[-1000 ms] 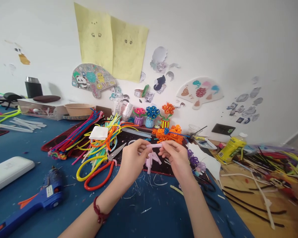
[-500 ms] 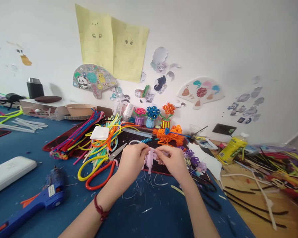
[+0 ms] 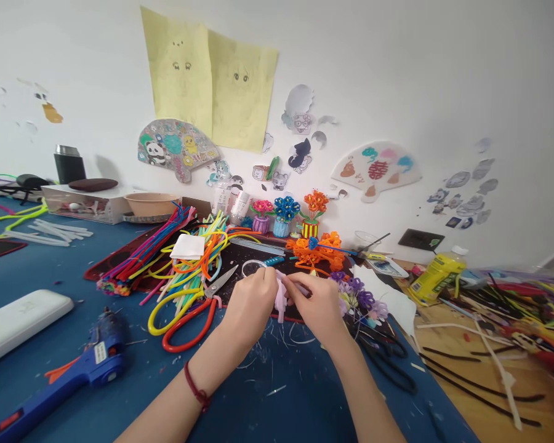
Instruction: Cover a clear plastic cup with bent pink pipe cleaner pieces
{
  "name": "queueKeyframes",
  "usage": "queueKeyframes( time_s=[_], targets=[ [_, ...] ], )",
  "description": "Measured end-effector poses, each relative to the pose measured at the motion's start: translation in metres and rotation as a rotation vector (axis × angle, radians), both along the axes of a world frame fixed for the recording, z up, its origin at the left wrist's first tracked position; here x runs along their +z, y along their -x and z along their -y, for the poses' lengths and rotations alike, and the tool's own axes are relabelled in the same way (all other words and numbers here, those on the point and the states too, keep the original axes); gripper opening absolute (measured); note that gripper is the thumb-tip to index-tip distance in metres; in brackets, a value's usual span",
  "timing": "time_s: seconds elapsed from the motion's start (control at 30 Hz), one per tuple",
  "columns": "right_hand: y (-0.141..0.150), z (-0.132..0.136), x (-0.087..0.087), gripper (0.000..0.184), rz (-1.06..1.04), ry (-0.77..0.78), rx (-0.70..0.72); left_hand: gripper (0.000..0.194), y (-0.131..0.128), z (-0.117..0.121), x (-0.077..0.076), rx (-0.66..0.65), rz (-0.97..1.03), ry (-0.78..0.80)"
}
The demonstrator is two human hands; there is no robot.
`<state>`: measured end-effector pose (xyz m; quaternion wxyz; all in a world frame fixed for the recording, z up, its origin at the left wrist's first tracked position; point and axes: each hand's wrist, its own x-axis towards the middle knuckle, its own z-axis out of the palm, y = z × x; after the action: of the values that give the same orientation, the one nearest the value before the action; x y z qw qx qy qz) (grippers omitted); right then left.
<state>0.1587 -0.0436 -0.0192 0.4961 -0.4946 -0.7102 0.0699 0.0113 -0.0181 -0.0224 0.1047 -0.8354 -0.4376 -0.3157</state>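
Pale pink chenille pieces (image 3: 281, 301) sit between the two hands, over the near edge of the dark mat (image 3: 244, 251); can't tell if the cluster hangs from the fingers or rests on the mat. Left hand (image 3: 255, 299) curled into a loose fist, thumb side gripping the pink, fingertips hidden. Right hand (image 3: 317, 303) pinching pink between thumb and index. Delta vs 1 s ago: one strip was held straight and level across a gap between both hands; now the hands are close together, left rolled over palm-down, no straight strip showing. Scissors (image 3: 209, 293) unmoved, just left of the left hand, red and yellow handles toward the wearer, blades open a little at most. Left fist blocks part of the cluster. Around: multicoloured chenille stems (image 3: 153, 247) behind the scissors, white paper square (image 3: 187, 247) on top of them; orange chenille loops (image 3: 325, 252) beyond the hands; purple chenille flowers (image 3: 364, 299) just right of the right hand; black stems (image 3: 390, 371) past the right forearm. Blue glue gun (image 3: 102, 357) and white case (image 3: 24, 325) on the blue table (image 3: 253, 413), well left. Yellow bottle (image 3: 437, 276) far right. Three potted chenille flowers (image 3: 286, 210) by the wall.
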Motion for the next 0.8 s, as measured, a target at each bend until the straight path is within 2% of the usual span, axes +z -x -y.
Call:
queueKeyframes(
  time_s=[0.03,0.1,0.17,0.27,0.37,0.5,0.8],
  targets=[
    [0.001,0.0,-0.001,0.028,-0.014,0.005,0.005,0.026,0.0,0.0,0.0,-0.005,0.013,0.001],
    [0.0,-0.002,-0.002,0.028,-0.066,0.023,-0.002,0.025,0.0,-0.001,0.005,-0.062,0.163,0.078],
    [-0.004,-0.003,-0.003,0.027,-0.145,0.06,-0.004,0.022,0.001,-0.003,0.011,-0.185,0.446,0.307],
    [-0.01,-0.005,-0.001,0.028,-0.273,0.145,0.076,0.024,0.004,-0.008,0.02,-0.429,0.878,0.785],
    [-0.013,-0.005,0.0,0.027,-0.328,0.186,0.157,0.026,0.007,-0.01,0.021,-0.578,1.087,1.049],
    [-0.011,-0.003,0.002,0.028,-0.358,0.189,0.184,0.031,0.008,-0.01,0.02,-0.645,1.121,1.148],
    [-0.011,0.001,0.001,0.024,-0.356,0.135,0.143,0.027,0.007,-0.004,0.027,-0.63,1.119,1.072]
  ],
)
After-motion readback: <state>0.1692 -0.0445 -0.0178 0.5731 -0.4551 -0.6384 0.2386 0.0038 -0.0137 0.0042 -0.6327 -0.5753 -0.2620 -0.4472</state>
